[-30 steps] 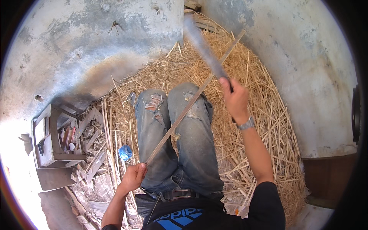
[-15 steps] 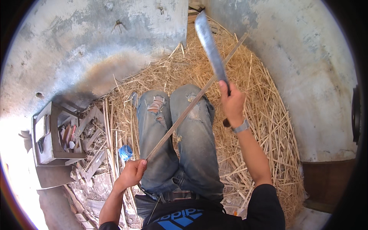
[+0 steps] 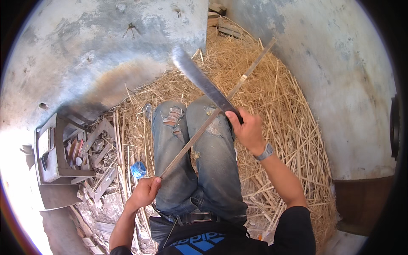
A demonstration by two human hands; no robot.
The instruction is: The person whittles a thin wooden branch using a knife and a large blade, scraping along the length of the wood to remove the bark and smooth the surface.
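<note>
Diagonally, the outstretched right hand (image 3: pixel 251 131) angles a machete (image 3: pixel 203 82) forward-left.

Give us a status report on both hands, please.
Left hand gripping thin strip. Right hand holding machete, overlapping strip in view, contact unclear. Loose straw around strip's far end.

Strip (image 3: pixel 191 142): slender, brown, pale patch toward far end; runs diagonally forward-right from left grip (image 3: pixel 145 193). Knife (image 3: pixel 203 82): grey blade, extending forward-left from right grip (image 3: pixel 250 132), crossing above strip.
</note>
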